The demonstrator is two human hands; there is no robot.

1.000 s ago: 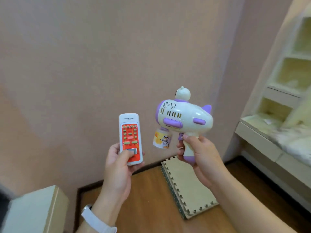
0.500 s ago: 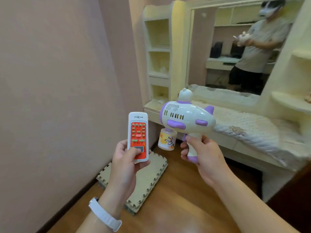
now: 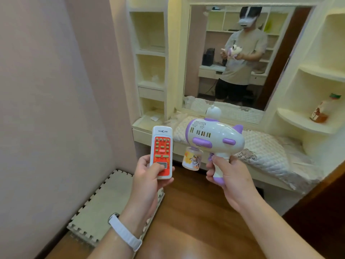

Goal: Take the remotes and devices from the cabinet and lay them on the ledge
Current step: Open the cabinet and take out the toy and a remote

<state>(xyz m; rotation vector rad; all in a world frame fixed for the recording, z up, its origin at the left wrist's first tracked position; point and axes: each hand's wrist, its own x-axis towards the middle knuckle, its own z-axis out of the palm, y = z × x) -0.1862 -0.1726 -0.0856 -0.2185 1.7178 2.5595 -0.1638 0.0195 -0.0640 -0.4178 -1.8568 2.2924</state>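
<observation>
While you are gripping the remote [image 3: 162,152] upright in your left hand [image 3: 149,176] and the toy gun [image 3: 212,139] in your right hand [image 3: 229,176], the ledge [image 3: 270,152] is lying straight ahead, nearer your right.

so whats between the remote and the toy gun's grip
In the head view, only the toy gun's small printed bottle hangs between remote and grip.

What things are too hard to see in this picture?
- Head view: small print atop the remote is too tiny to read.
- Lower handle of the bubble toy is covered by the right hand.
- Remote's bottom edge hides behind the left hand.
- The bottle on the right shelf is blurred; its label is unreadable.
- The foam mat is partly hidden by the left arm.
</observation>
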